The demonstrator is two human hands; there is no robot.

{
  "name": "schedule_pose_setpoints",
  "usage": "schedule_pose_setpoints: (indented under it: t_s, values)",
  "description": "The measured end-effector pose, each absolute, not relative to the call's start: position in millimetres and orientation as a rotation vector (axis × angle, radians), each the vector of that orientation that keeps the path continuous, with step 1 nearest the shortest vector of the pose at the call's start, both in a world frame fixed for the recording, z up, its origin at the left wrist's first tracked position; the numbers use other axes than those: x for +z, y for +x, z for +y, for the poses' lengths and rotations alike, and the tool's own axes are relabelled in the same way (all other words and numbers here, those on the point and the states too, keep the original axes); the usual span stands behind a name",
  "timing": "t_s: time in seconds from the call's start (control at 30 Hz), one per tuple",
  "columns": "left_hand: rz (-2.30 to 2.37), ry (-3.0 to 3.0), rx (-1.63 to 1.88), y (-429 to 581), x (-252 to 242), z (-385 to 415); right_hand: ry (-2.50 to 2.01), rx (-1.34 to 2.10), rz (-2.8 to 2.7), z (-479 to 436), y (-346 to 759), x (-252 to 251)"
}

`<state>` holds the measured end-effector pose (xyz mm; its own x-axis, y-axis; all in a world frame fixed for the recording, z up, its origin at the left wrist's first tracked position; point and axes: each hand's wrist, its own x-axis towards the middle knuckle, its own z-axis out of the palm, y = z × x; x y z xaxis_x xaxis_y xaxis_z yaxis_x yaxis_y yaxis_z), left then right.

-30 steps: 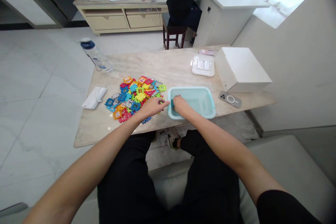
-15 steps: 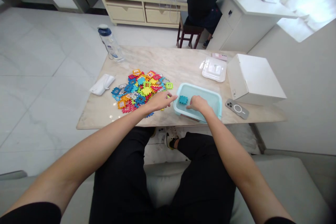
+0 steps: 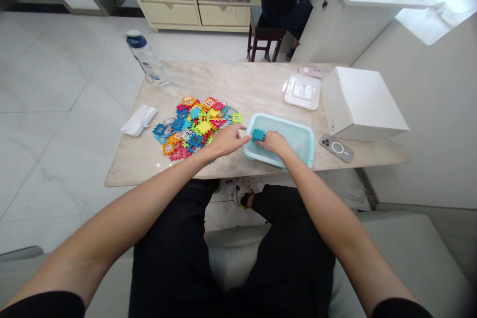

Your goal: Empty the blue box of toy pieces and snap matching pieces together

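Reaching into tub point(image 3: 299, 138), right hand point(image 3: 274, 142) at teal piece point(image 3: 258, 134); grip unclear.
Left hand point(image 3: 227, 140) loosely open, empty. One piece visible in tub, big colourful pile point(image 3: 197, 128) on tabletop point(image 3: 231, 82).

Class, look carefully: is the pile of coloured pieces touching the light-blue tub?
Apart. The head view shows a strip of tabletop between the tub and the lime-green piece at the near edge of the pile.

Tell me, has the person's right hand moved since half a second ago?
Yes: judged against the gray phone on the table, the right hand has shifted slightly left, towards the teal piece in the tub.
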<state>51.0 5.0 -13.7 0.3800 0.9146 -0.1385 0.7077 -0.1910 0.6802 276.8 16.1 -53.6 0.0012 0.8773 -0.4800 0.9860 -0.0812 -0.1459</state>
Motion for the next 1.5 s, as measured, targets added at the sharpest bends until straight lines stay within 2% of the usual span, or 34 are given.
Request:
schedule_pose_setpoints:
  t_s: [0.37,1.1,1.5]
  values:
    - [1.306,1.945,0.366,51,-13,4,2.059,-0.744,2.015,19,284,-61]
    - [1.259,1.881,0.377,49,-19,5,2.098,-0.612,1.962,19,276,-60]
    - [1.196,1.677,0.348,49,-16,2,1.964,-0.734,2.059,27,287,-69]
